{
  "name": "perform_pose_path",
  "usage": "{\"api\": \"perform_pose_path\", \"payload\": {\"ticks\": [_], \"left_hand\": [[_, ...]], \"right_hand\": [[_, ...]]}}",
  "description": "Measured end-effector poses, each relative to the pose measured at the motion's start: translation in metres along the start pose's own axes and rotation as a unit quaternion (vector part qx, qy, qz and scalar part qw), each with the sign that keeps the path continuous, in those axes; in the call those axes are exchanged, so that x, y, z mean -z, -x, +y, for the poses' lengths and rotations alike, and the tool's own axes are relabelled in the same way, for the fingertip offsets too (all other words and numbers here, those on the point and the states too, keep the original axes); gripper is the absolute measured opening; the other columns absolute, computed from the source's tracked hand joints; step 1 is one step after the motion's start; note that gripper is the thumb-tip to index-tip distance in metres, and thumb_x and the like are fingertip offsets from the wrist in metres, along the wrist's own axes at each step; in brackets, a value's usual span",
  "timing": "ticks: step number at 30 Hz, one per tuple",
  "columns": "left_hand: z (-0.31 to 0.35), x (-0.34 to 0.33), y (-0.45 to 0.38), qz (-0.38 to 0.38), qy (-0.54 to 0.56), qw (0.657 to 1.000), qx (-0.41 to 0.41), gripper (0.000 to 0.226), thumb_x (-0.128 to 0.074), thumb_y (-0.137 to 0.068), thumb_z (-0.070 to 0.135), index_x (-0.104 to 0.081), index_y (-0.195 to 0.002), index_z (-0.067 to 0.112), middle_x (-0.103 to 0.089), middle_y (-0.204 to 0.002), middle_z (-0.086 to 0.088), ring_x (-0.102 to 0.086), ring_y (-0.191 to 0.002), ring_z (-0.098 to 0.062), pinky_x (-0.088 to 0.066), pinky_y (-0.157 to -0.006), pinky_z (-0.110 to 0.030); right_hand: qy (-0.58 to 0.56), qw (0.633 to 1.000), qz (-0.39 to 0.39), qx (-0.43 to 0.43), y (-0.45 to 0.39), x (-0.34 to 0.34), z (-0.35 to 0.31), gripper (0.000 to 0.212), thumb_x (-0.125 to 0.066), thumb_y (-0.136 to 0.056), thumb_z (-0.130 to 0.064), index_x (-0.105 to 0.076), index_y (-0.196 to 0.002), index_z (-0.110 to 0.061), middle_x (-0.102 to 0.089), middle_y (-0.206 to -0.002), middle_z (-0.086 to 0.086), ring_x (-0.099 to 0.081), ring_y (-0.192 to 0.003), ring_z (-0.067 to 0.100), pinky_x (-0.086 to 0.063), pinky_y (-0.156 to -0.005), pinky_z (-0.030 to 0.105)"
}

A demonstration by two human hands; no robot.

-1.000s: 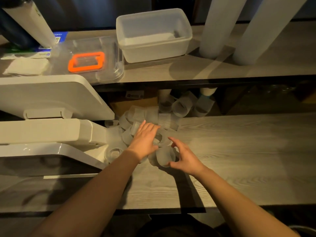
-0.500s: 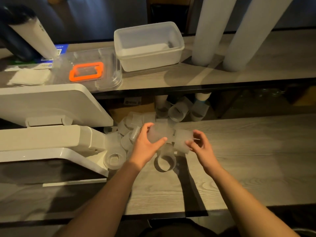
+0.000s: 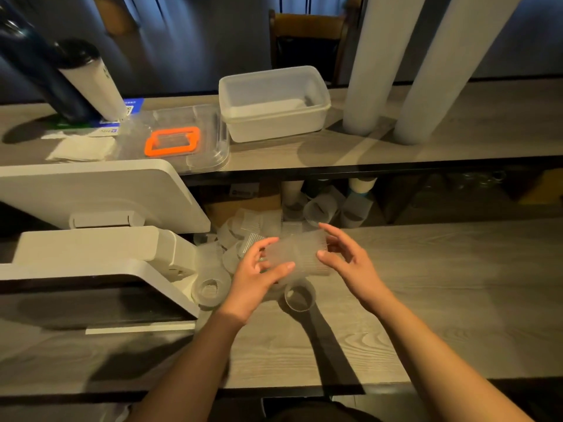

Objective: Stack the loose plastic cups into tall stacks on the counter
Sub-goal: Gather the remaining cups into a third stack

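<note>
Since the earlier frame, both hands have brought their two cups together at mid-height above the counter point(image 3: 426, 300); the separate cups now read as one nested pair of cups point(image 3: 297, 254), lying on its side between the hands.

Left to right: a white machine point(image 3: 91, 196) occupies the left of the counter. Just beside its base lies the loose pile of clear cups point(image 3: 243, 233), several on their sides, with one cup point(image 3: 210, 289) mouth-up near the machine foot and another cup point(image 3: 300, 298) directly below the hands. The left hand point(image 3: 256, 281) grips the left end of the pair, thumb and fingers curled round it. The right hand point(image 3: 350, 263) holds the right end with thumb beneath and fingers spread above; contact appears light, and motion blur prevents a firmer reading.

On the raised shelf stand a white tub point(image 3: 274, 102) and two tall stacks point(image 3: 405, 71) at right.

Assessment: two tall stacks appear complete. The held pair is only a beginning. The pile remains largely unsorted, so most of the work is outstanding.
</note>
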State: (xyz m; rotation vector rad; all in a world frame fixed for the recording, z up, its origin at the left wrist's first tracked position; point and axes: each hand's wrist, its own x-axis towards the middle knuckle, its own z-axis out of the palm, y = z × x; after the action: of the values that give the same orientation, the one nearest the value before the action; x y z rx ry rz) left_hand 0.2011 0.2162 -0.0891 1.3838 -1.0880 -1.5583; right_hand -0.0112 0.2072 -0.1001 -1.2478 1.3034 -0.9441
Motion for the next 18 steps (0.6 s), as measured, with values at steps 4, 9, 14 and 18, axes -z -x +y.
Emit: {"api": "perform_pose_path", "payload": {"ticks": [4, 9, 14, 18], "left_hand": [[0.006, 0.005, 0.01, -0.01, 0.005, 1.0, 0.002, 0.062, -0.085, -0.064, 0.036, -0.063, -0.122, 0.041, -0.065, -0.127, 0.004, -0.065, -0.114, -0.017, -0.057, -0.093, -0.039], [0.01, 0.006, 0.015, -0.004, 0.031, 1.0, 0.003, 0.06, -0.082, -0.076, 0.014, -0.059, -0.127, 0.034, -0.064, -0.123, 0.004, -0.068, -0.109, -0.016, -0.058, -0.085, -0.031], [0.007, 0.01, 0.018, 0.017, 0.058, 0.998, 0.016, 0.058, -0.08, -0.076, 0.014, -0.06, -0.128, 0.029, -0.066, -0.122, 0.0, -0.069, -0.106, -0.014, -0.058, -0.082, -0.029], [-0.003, 0.02, 0.016, 0.064, 0.086, 0.994, 0.033, 0.059, -0.078, -0.075, 0.023, -0.057, -0.13, 0.028, -0.067, -0.123, -0.001, -0.07, -0.103, -0.013, -0.058, -0.079, -0.03]], "right_hand": [[0.036, 0.998, -0.045, 0.018, 0.004, -0.008, -0.006, 0.064, -0.073, -0.078, -0.053, -0.052, -0.138, -0.044, -0.058, -0.127, -0.008, -0.057, -0.109, -0.001, -0.051, -0.091, 0.022], [0.035, 0.994, -0.099, 0.0, 0.003, -0.019, -0.009, 0.052, -0.064, -0.088, -0.053, -0.048, -0.138, -0.05, -0.056, -0.131, -0.01, -0.055, -0.11, -0.008, -0.047, -0.093, 0.016], [0.04, 0.992, -0.115, -0.027, -0.001, -0.028, -0.009, 0.056, -0.059, -0.087, -0.053, -0.047, -0.141, -0.047, -0.056, -0.129, -0.017, -0.053, -0.112, -0.01, -0.043, -0.094, 0.017], [0.014, 0.993, -0.091, -0.074, -0.009, -0.031, 0.007, 0.067, -0.054, -0.085, -0.062, -0.038, -0.148, -0.043, -0.053, -0.139, -0.009, -0.051, -0.125, 0.005, -0.042, -0.108, 0.031]]}}
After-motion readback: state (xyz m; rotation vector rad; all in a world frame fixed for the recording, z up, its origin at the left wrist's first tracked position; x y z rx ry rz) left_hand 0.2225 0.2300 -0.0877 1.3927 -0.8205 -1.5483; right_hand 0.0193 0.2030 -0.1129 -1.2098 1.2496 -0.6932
